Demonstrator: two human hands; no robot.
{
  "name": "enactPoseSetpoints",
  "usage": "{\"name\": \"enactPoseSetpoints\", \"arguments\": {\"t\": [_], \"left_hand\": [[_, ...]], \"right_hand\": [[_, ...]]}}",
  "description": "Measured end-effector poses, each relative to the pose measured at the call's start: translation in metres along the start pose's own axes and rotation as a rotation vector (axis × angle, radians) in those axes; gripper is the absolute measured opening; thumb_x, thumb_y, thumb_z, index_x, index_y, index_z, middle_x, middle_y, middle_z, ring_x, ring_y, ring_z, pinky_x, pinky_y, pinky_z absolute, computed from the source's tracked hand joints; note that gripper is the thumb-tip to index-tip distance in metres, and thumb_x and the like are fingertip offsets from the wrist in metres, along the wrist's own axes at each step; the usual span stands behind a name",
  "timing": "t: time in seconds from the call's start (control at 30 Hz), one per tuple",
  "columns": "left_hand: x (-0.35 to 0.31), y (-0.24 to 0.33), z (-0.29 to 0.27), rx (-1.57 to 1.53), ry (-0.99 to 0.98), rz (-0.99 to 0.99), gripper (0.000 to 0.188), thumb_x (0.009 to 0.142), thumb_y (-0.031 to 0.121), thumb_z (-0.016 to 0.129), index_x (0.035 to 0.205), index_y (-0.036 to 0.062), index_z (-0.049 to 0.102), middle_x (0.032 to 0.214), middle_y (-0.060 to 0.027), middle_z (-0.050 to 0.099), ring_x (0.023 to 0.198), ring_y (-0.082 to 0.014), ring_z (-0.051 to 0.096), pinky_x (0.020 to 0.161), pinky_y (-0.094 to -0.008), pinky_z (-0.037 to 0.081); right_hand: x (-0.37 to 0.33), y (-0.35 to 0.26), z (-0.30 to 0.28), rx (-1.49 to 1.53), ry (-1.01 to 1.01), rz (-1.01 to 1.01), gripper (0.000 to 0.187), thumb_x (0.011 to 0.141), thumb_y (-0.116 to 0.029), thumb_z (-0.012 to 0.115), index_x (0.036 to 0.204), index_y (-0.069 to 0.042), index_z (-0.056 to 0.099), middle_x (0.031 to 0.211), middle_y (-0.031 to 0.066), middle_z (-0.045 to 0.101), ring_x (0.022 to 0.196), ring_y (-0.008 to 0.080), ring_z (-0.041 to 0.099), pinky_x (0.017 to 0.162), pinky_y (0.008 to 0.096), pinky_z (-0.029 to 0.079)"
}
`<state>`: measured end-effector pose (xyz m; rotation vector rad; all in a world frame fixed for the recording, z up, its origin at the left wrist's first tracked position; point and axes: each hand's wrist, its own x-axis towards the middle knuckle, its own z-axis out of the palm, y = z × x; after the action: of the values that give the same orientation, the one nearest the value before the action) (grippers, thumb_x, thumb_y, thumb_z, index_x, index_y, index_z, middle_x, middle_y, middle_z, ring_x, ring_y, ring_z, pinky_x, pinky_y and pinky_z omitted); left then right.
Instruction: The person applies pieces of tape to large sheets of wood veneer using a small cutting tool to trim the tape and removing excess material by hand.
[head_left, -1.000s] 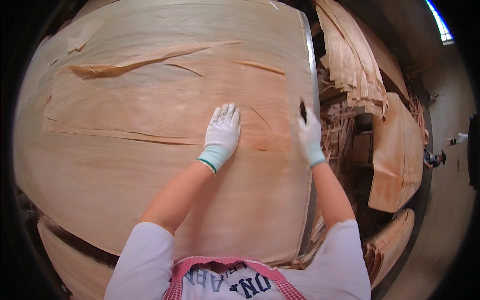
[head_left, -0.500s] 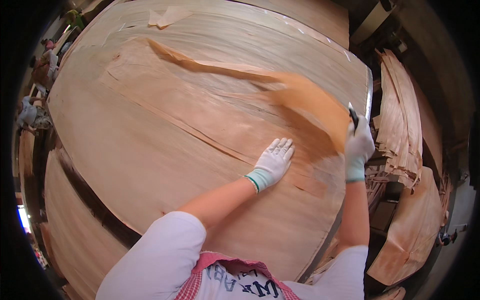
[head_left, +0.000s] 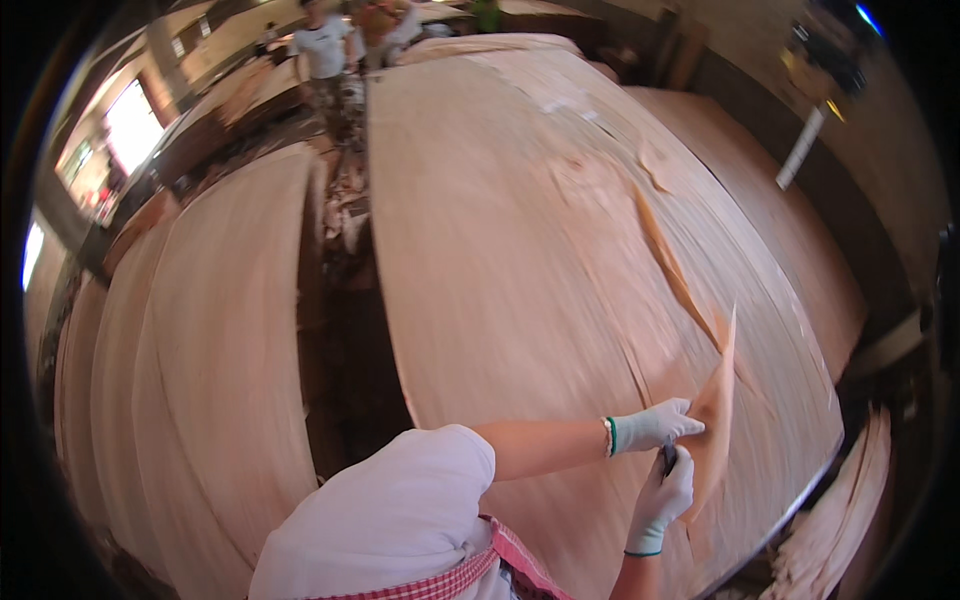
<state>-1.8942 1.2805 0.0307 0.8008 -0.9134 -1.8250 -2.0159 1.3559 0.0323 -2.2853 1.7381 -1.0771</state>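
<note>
A thin sheet of wood veneer (head_left: 712, 432) stands partly raised and curled above a broad stack of pale veneer (head_left: 500, 300). My left hand (head_left: 655, 426), in a white glove with a green cuff, pinches the raised sheet at its near side. Just below it, my right hand (head_left: 664, 500), gloved the same way, is closed round the dark handle of a knife (head_left: 669, 459); its blade cannot be made out. A long orange-brown fold (head_left: 670, 260) runs along the sheet away from my hands.
Another veneer stack (head_left: 210, 370) stands to the left, across a dark gap (head_left: 350, 370) with scraps at its far end. A person (head_left: 325, 60) stands beyond that gap. Loose veneer strips (head_left: 835, 510) hang at the lower right.
My view has turned. My left hand has gone from lying flat on the veneer to pinching its raised part. My right hand, still with the knife, has come close beside the left.
</note>
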Motion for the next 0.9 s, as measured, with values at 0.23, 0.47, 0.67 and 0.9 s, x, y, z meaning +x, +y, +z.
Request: {"name": "enactPoseSetpoints", "arguments": {"t": [0.23,0.47,0.67,0.9], "left_hand": [[-0.108,0.054,-0.156,0.003,0.337,0.394,0.040,0.096,0.013,0.055,0.133,-0.0018,0.051,0.124,-0.0089,0.061,0.111,-0.0163,0.059,0.098,-0.0312,0.048],[-0.302,0.117,-0.248,0.281,1.037,0.199,0.035,0.094,0.009,0.054,0.126,-0.0024,0.054,0.114,-0.0072,0.064,0.102,-0.0145,0.062,0.090,-0.0292,0.050],[-0.372,0.052,-0.335,0.178,1.336,0.646,0.025,0.089,0.012,0.057,0.108,-0.0019,0.065,0.092,-0.0040,0.068,0.087,-0.0133,0.063,0.078,-0.0310,0.052],[-0.439,-0.035,-0.419,0.896,1.747,0.183,0.028,0.083,0.018,0.052,0.102,0.0007,0.063,0.095,-0.0259,0.066,0.092,-0.0447,0.061,0.080,-0.0497,0.049]], "right_hand": [[-0.028,-0.070,0.032,0.314,-0.332,-0.120,0.037,0.078,-0.005,0.074,0.112,-0.005,0.061,0.098,0.0103,0.065,0.087,0.0241,0.068,0.073,0.0331,0.054],[-0.034,-0.023,0.064,0.337,-0.264,0.065,0.032,0.081,0.001,0.068,0.112,0.001,0.059,0.093,0.0093,0.063,0.083,0.0193,0.063,0.077,0.0312,0.051],[-0.034,-0.035,0.087,0.312,-0.348,0.090,0.028,0.082,-0.007,0.069,0.107,-0.001,0.061,0.087,0.0086,0.063,0.080,0.0204,0.062,0.074,0.0335,0.050],[-0.036,-0.060,0.119,0.310,-0.453,0.082,0.025,0.082,-0.014,0.070,0.104,-0.004,0.063,0.087,0.0099,0.065,0.078,0.0219,0.064,0.073,0.0336,0.050]]}}
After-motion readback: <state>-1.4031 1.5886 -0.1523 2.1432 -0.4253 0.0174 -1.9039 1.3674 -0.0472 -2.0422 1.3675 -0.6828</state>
